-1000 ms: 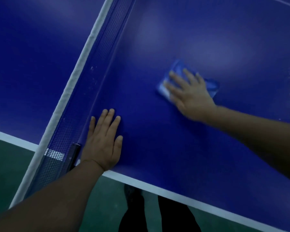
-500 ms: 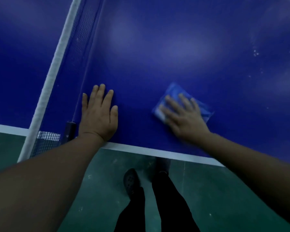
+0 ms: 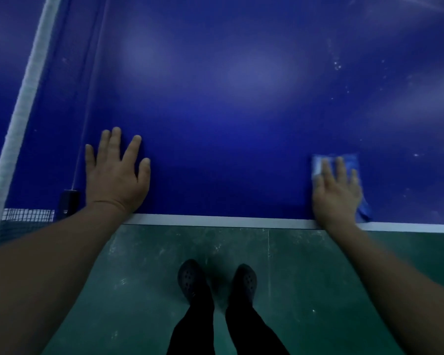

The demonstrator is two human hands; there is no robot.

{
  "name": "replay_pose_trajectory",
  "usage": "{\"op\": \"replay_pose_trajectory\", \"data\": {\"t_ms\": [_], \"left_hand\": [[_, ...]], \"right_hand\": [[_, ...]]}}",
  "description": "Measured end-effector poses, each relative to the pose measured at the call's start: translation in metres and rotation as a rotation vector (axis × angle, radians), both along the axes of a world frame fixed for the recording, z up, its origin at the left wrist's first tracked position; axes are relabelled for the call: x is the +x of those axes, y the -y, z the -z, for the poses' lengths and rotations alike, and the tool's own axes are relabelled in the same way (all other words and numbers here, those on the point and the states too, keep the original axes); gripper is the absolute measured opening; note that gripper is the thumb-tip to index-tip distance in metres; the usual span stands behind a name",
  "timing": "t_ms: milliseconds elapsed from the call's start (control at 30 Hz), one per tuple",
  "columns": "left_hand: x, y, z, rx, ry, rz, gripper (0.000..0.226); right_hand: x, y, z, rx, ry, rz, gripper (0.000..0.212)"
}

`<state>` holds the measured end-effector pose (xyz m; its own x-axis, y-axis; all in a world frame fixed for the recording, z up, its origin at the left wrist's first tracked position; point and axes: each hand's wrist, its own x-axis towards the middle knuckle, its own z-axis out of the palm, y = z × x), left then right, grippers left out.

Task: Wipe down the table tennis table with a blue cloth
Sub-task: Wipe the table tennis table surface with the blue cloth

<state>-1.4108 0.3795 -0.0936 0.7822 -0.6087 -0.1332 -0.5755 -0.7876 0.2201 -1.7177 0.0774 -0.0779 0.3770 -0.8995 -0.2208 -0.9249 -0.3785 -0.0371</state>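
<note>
The blue table tennis table (image 3: 228,111) fills the upper part of the view, its white near edge line running across the middle. My right hand (image 3: 336,193) lies flat with straight fingers on the blue cloth (image 3: 350,162), pressing it to the table close to the near edge on the right. The cloth shows beyond my fingertips and under the outer side of my palm. My left hand (image 3: 116,175) rests flat on the table surface, fingers spread, close to the net post.
The net (image 3: 23,103) with its white top band runs up the left side, clamped by a dark post (image 3: 68,203) at the table edge. White specks (image 3: 337,65) dot the table at the upper right. Green floor and my dark shoes (image 3: 190,280) lie below.
My right hand has slid the cloth to the right along the table and toward its near edge. My left hand stayed planted by the net post. The view tilted down, showing more floor.
</note>
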Motion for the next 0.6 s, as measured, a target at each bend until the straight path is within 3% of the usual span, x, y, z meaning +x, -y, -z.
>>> {"op": "replay_pose_trajectory", "data": {"t_ms": [67,133,200,300,367,467,533,600], "left_hand": [[-0.003,0.002,-0.003,0.056,0.006,-0.002,0.073],[-0.013,0.006,-0.008,0.066,0.012,-0.013,0.075],[-0.035,0.020,-0.013,0.001,0.006,0.012,0.072],[-0.088,0.057,-0.011,-0.127,-0.013,0.137,0.066],[-0.123,0.083,-0.006,-0.162,-0.042,0.230,0.064],[-0.146,0.098,0.004,-0.089,-0.024,0.353,0.065],[-0.148,0.100,0.009,-0.045,0.016,0.384,0.065],[-0.147,0.100,0.010,-0.016,0.018,0.376,0.064]], "right_hand": [[0.003,0.008,-0.005,-0.001,0.078,0.215,0.054],[0.031,-0.011,-0.002,-0.017,0.075,0.251,0.054],[0.061,-0.052,0.006,-0.037,0.060,-0.001,0.055],[0.066,-0.096,0.008,0.068,0.084,-0.586,0.056],[0.040,-0.057,0.007,0.066,0.036,-0.638,0.059],[-0.029,0.038,0.008,-0.043,-0.072,-0.157,0.060],[-0.074,0.083,-0.001,-0.043,-0.020,0.204,0.056],[-0.081,0.089,-0.001,-0.048,0.029,0.425,0.057]]}}
